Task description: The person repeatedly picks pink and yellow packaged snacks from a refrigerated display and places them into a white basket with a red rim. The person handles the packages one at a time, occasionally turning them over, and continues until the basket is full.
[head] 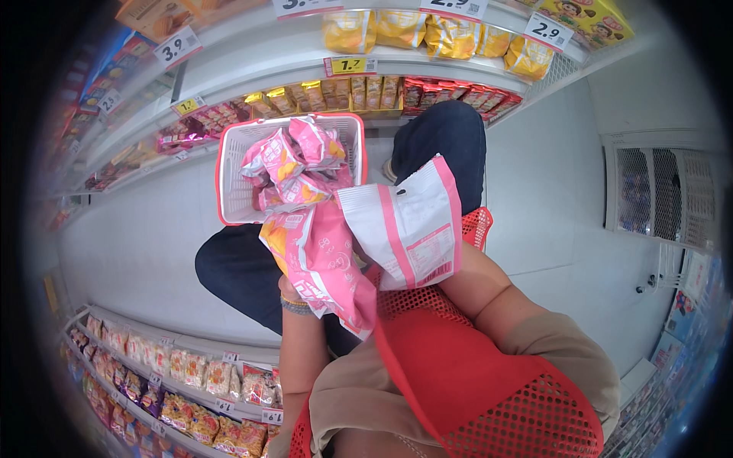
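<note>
A pink snack bag with a yellow picture is in my left hand, which is mostly covered by it. My right forearm reaches behind a second snack bag, its white back with pink stripes turned up. This bag hides my right hand, which appears to hold it from below. Both bags are side by side over my lap, their edges touching. Just beyond them stands a white plastic shopping basket with a red rim. Several matching pink bags lie piled inside it.
My bent knees flank the basket. Ahead, a shelf rack carries yellow bags, small boxed snacks and price tags. Another snack shelf runs along the lower left. A wire-mesh cage stands at the right on the pale floor.
</note>
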A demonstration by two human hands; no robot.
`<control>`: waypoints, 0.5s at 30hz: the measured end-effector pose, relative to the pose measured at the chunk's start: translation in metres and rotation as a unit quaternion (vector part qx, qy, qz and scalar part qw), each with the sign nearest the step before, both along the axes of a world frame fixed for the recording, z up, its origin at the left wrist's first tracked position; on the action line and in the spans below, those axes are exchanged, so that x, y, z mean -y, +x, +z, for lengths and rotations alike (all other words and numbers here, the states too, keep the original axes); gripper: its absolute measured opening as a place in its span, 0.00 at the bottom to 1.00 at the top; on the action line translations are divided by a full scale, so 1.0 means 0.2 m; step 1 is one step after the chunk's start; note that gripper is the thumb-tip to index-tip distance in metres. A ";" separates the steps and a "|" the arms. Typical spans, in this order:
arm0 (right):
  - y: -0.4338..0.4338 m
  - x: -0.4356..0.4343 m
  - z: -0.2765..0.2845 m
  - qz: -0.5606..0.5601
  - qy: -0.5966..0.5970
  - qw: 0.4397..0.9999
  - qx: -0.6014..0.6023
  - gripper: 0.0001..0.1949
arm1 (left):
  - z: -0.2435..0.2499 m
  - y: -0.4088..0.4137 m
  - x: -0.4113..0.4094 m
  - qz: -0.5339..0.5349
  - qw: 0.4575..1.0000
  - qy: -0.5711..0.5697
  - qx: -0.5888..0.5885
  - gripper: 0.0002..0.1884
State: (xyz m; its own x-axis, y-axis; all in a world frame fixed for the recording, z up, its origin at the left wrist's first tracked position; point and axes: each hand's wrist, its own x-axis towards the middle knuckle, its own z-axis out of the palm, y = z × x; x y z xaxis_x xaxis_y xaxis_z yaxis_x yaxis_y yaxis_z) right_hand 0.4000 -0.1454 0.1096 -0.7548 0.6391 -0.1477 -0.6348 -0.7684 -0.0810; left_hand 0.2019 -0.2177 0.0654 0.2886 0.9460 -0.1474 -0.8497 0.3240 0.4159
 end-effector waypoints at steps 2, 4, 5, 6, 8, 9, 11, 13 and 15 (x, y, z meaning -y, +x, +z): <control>0.01 0.00 0.00 -0.003 -0.001 1.000 0.005 0.16 | 0.05 0.03 -0.02 0.015 0.999 0.036 -0.025 0.52; 0.02 -0.01 0.00 -0.010 -0.002 1.000 0.015 0.17 | 0.07 0.05 -0.03 0.024 0.997 0.055 -0.042 0.53; 0.02 -0.01 0.01 -0.012 -0.002 1.000 0.020 0.17 | 0.07 0.06 -0.04 0.022 0.997 0.055 -0.044 0.53; 0.02 -0.02 0.01 -0.014 -0.002 1.000 0.024 0.17 | 0.05 0.05 -0.03 0.001 0.999 0.029 -0.043 0.55; 0.01 -0.03 0.00 -0.013 -0.003 1.000 0.028 0.17 | 0.04 0.02 -0.03 -0.027 0.998 -0.018 -0.049 0.56; 0.00 -0.03 0.00 -0.011 -0.001 0.999 0.031 0.17 | 0.03 0.01 -0.02 -0.034 0.999 -0.026 0.027 0.50; -0.03 -0.03 0.00 -0.010 0.000 0.999 0.036 0.17 | -0.02 -0.03 -0.01 -0.036 0.997 -0.031 0.053 0.45; -0.04 -0.04 0.00 -0.012 0.004 0.999 0.044 0.17 | -0.04 -0.03 0.01 0.028 0.996 -0.083 -0.020 0.43; -0.04 -0.06 -0.01 -0.021 0.005 0.998 0.056 0.17 | -0.03 -0.04 -0.02 0.085 0.982 -0.158 0.055 0.40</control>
